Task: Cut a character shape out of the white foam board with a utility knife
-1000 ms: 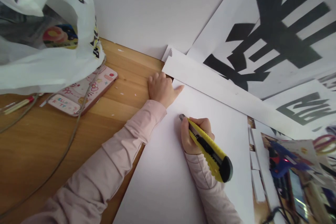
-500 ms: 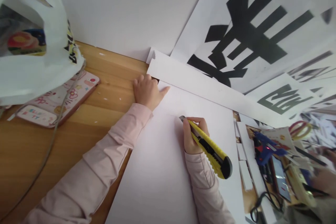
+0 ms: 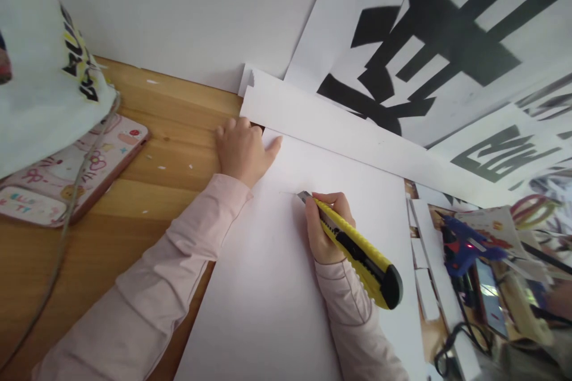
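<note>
A large white board (image 3: 268, 286) lies on the wooden table in front of me. My left hand (image 3: 243, 152) rests with fingers apart over its upper left corner, the thumb flat on the white surface and the other fingers at the table side. Gripped in my right hand (image 3: 328, 226) is a yellow utility knife (image 3: 357, 250) with a black end. The knife's blade tip points to the upper left and sits at the board, beside a short faint line. Whether the blade has cut into the surface, I cannot tell.
A folded white strip (image 3: 330, 125) runs along the wall behind the board. At left are a white plastic bag (image 3: 49, 71), a cable and a pink phone case (image 3: 107, 161). To the right lie a blue glue gun (image 3: 469, 244), a phone (image 3: 489, 297) and white scraps.
The view has shifted, so the bag and phone case sit farther left. The faint line beside the blade shows more clearly. Both hands keep their hold.
</note>
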`<state>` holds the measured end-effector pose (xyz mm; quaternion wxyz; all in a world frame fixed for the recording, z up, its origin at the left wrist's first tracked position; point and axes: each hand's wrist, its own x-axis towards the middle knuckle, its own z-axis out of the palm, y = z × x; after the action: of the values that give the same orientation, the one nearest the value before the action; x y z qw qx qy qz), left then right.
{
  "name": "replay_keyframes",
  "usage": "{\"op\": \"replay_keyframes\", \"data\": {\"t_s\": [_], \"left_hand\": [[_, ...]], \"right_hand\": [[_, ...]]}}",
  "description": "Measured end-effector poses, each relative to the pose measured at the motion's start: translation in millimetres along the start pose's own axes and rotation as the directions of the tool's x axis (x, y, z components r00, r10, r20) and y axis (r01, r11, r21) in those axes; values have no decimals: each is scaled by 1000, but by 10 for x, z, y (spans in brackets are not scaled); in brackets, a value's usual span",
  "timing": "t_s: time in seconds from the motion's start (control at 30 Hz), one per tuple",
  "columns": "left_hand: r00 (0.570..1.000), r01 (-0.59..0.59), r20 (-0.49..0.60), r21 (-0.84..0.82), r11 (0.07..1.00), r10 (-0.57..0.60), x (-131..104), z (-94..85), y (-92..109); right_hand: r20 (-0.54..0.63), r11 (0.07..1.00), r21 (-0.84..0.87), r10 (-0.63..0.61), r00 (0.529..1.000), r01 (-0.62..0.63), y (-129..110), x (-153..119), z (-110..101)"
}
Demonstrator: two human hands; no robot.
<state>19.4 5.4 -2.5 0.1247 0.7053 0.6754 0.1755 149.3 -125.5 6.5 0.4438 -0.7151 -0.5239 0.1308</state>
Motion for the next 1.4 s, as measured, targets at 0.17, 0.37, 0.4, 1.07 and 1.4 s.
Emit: {"op": "replay_keyframes", "data": {"t_s": [0.17,0.37,0.4,1.07,1.4], "left_hand": [[1000,4,1,10,1000,-4,5,3,0],[1000,-5,-14,43,999,6,7,19,-6],[1000,-4,-14,45,999,5,6,19,-6],[1000,19,13,-13,1000,-19,0,4,5],[1000,8,14,0,1000,-8,5,2,7]], "right_hand": [[8,1000,21,-5,1000,5,17,0,-5],[36,999,38,7,999,-9,20,3,-12],[38,999,34,6,999,-7,19,4,-14],[-85,992,-112,-66,994,56,-39,-26,8],[-60,986,-138,-100,993,91,-9,-20,14]]}}
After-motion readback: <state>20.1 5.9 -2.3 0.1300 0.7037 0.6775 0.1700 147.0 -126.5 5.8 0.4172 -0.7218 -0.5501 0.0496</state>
